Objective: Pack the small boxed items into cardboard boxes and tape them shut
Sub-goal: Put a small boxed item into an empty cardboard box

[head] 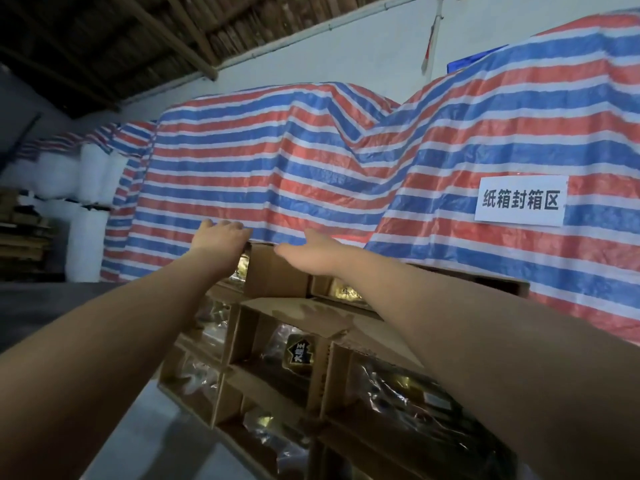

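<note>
The far cardboard box [273, 271] stands at the back of a group of open boxes [277, 358] with shiny packs inside. The left hand [218, 237] and the right hand [311, 252] reach out flat, fingers straight, over its far edge, likely to pull it closer or fold a flap. A striped tarp [311, 161] hangs behind.

Warehouse: tarp-covered stacks [277, 161], carton-sealing sign [521, 200], open cartons [277, 358].

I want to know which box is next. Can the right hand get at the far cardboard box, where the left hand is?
Probably yes. The right hand, open, is already over the far cardboard box, beside the left hand at its far edge, and nothing shows between the hands and the box.
</note>
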